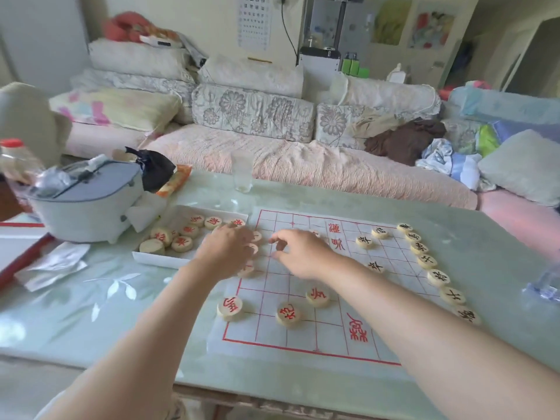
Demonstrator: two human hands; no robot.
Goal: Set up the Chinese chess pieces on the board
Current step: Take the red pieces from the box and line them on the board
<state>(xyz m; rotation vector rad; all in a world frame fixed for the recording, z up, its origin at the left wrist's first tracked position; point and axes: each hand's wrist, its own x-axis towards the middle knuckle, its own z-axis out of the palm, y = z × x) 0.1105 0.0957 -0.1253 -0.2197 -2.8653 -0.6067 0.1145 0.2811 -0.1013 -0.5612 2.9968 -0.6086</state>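
The white paper board point(272, 328) with red lines lies on the glass table. Black-lettered pieces point(438, 277) line its right edge, and a few more point(364, 241) stand just inside that row. Three red-lettered pieces point(288, 313) sit near the front left. A white box point(157, 260) left of the board holds several red pieces. My left hand point(227, 250) lies palm down over red pieces point(247, 269) along the board's left edge, touching them. My right hand point(300, 253) hovers beside it over the board, its fingers loosely curled with nothing seen between them.
A grey-white cooker pot point(88, 204) with bags on it stands at the back left. A clear glass point(242, 171) stands behind the board. Foil wrappers point(54, 265) lie at the left, a clear plastic thing point(545, 286) at the right edge. A sofa runs behind the table.
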